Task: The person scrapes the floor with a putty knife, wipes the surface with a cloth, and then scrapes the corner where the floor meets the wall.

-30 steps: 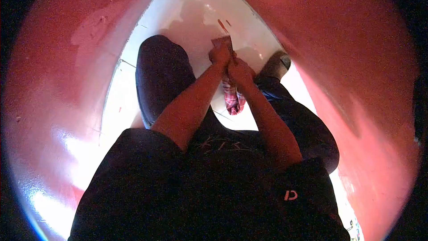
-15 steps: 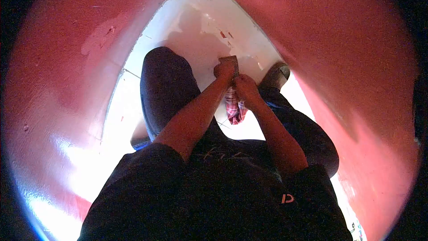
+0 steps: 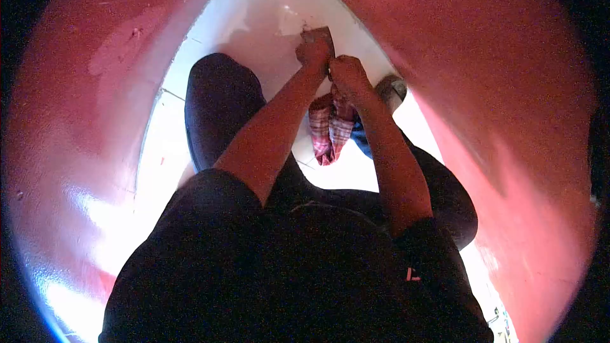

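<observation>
My left hand is closed around a flat, dark grey-brown rectangular piece, whose exact kind I cannot make out. Just to its right, my right hand is closed, fingers bent, close against the near end of that piece. A red and white checked cloth hangs in folds below my right hand, between my forearms. The cloth's upper end is hidden by the hand, and so is whatever else the fingers hold.
Glossy red walls rise on both sides and meet at a point ahead. Between them lies a pale tiled floor with shadows and bright glare. My bent knee is at left, and a shoe stands by the right wall.
Both hands have moved forward, away from my body, with the flat piece. The checked cloth now hangs wider and shows more of its folds. The view has shifted slightly.
</observation>
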